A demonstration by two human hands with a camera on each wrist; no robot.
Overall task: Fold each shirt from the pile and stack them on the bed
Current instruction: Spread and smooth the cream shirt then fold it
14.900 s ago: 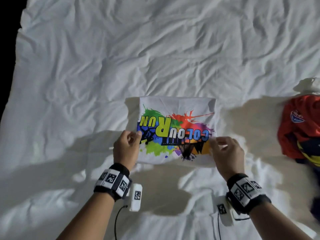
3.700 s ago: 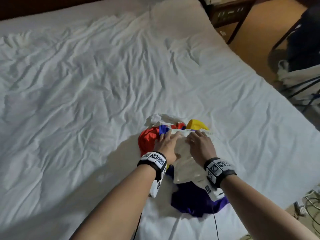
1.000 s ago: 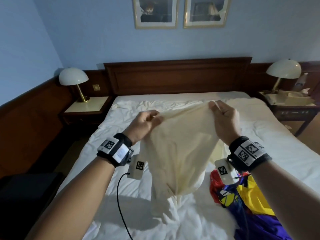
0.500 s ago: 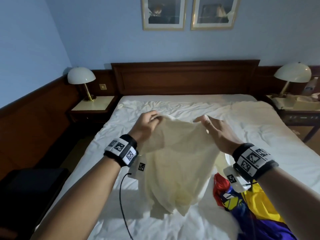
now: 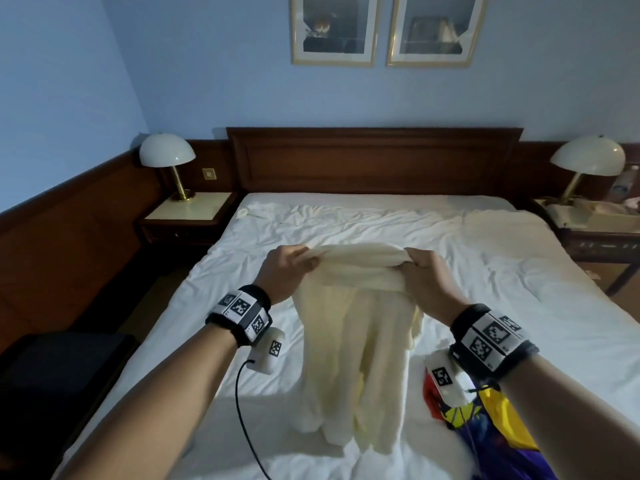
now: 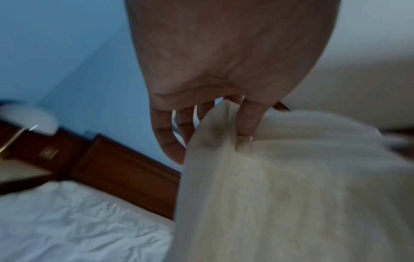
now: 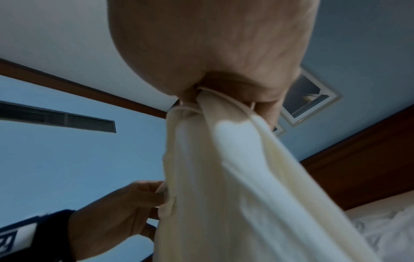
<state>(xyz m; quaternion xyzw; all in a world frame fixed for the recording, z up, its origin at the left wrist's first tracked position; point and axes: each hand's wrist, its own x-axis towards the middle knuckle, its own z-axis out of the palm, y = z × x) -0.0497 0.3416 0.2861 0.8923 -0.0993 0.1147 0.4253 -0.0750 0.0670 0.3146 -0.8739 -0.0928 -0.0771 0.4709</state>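
Observation:
A cream shirt [image 5: 360,341] hangs in the air over the bed [image 5: 214,313], its lower end touching the sheet. My left hand [image 5: 294,263] grips its bunched top edge on the left, thumb and fingers pinching the cloth [image 6: 257,177]. My right hand [image 5: 420,268] grips the same edge on the right, with fabric [image 7: 235,168] gathered in its fist. The left hand [image 7: 125,209] also shows in the right wrist view, holding the shirt's side. A pile of red, yellow and purple shirts [image 5: 491,427] lies on the bed at the lower right.
A wooden headboard [image 5: 374,161] stands at the far end of the bed. Bedside tables with white lamps [image 5: 168,157] [image 5: 587,157] flank it. A dark seat [image 5: 52,375] stands left of the bed. A cable [image 5: 242,420] hangs from my left wrist.
My right hand, open half a second ago, has closed on the shirt's top edge. Both hands have gathered the cloth into a bunched roll and lowered slightly.

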